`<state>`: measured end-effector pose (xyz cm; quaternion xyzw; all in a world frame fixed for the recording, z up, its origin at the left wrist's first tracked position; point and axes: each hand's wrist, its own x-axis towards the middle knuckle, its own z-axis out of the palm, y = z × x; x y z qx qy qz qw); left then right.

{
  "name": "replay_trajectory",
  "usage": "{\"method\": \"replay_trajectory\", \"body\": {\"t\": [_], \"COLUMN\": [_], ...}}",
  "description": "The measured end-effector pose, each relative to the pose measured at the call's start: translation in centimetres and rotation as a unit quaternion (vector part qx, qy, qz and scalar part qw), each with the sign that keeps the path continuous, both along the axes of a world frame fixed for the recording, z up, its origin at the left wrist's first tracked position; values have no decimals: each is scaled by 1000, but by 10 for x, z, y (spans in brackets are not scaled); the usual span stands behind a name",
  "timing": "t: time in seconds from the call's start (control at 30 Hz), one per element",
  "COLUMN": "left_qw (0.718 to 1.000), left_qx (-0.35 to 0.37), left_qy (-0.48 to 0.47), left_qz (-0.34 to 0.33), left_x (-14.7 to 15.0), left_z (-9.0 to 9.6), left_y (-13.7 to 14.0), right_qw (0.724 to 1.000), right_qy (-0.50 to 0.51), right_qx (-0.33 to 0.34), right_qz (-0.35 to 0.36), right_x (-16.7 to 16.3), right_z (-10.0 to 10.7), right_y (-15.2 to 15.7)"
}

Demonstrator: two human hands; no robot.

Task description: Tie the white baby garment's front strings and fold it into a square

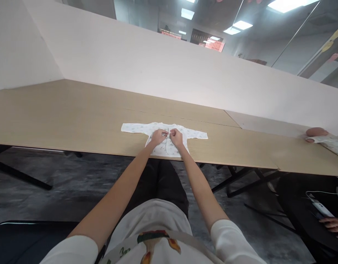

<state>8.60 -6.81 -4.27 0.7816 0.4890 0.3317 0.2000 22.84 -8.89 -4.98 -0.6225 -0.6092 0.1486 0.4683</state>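
A small white baby shirt (173,151) with a faint print lies flat on the table, front side up. Its long sleeves stretch out to both sides, and its lower edge is close to the table's front edge. My left hand (158,137) rests on the upper front with its fingers pinched at the centre opening. Just across that opening, my right hand (176,138) is also closed in a pinch on the fabric. The fingertips are almost touching. Any fastener between them is too small to make out.
The long tan table (83,117) runs along a white wall (147,66) with glass above it. At the right end lie a brownish rounded object (317,132) and white patterned cloth (330,141). Another person's hand (335,225) is near a phone (320,208) at lower right. A dark chair (28,238) stands lower left.
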Motion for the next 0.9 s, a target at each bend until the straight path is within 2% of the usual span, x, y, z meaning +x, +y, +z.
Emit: {"method": "replay_trajectory", "body": {"t": [0.17,0.3,0.43,0.53,0.6,0.73,0.9], "left_qw": [999,1000,1000,997,995,995,996], "left_qx": [-21,-11,24,55,48,-11,-21], "left_qy": [-26,-16,7,51,78,99,62], "left_qz": [5,-1,-7,32,50,-4,-60], "left_x": [-1,0,3,5,4,-6,-15], "left_z": [0,-3,-1,7,10,11,6], "left_y": [3,5,4,-3,-11,-27,-35], "right_qw": [998,994,994,992,990,990,990], "right_qy": [61,100,107,128,138,141,143], "right_qx": [0,-8,-4,-1,-2,-9,2], "right_qz": [29,51,18,-11,-20,-25,-8], "right_x": [-1,-1,4,7,7,6,4], "right_z": [-2,-5,-5,-4,-4,-6,-6], "right_y": [-1,3,5,7,7,8,10]}}
